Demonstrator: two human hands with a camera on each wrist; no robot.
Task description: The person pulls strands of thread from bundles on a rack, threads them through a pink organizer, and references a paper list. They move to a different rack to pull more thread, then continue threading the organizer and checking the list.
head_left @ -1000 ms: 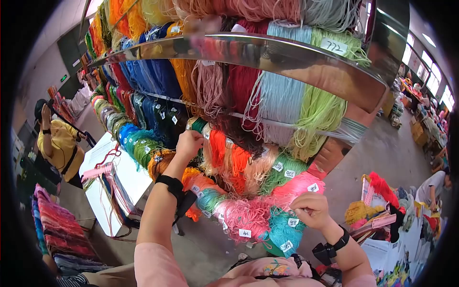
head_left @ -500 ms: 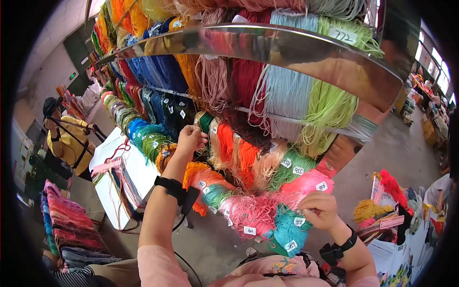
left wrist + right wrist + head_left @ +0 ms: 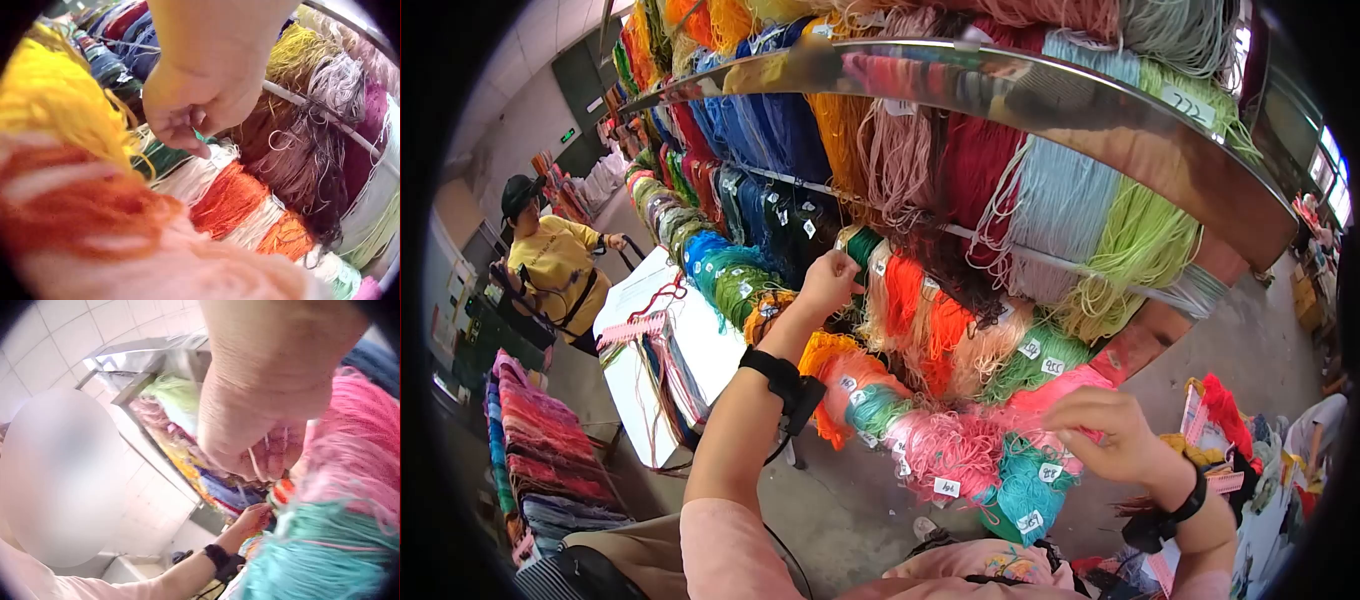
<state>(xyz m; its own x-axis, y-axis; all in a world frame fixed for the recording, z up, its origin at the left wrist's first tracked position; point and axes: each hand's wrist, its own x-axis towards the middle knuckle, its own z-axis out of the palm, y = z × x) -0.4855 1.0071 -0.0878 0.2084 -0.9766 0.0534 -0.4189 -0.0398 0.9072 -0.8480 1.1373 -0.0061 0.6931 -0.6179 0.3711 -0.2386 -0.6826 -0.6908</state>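
Observation:
In the head view my left hand (image 3: 830, 283) has bent fingers beside the dark green yarn (image 3: 861, 246) at the end of the lower row. Its thumb and fingertips pinch a bit of green yarn (image 3: 199, 135) in the left wrist view. Cream and orange-red hanks (image 3: 231, 200) hang just below it. Over the pink yarn (image 3: 948, 440) and turquoise yarn (image 3: 1032, 488) is my right hand (image 3: 1108, 432), its fingers loosely bent and the thumb apart. No yarn shows in its grasp.
A metal rail (image 3: 1000, 72) curves above racks of hanging hanks, such as the light blue yarn (image 3: 1065, 195). To the left, a white board (image 3: 625, 400) carries a pink thread holder (image 3: 635, 330). A person in yellow (image 3: 550, 265) stands beyond. Yarn (image 3: 1222, 405) is piled at the right.
My right hand has lifted from the turquoise yarn and moved right, its fingers loosening. The left hand stays by the dark green yarn. The head view has shifted, moving the racks rightward in frame.

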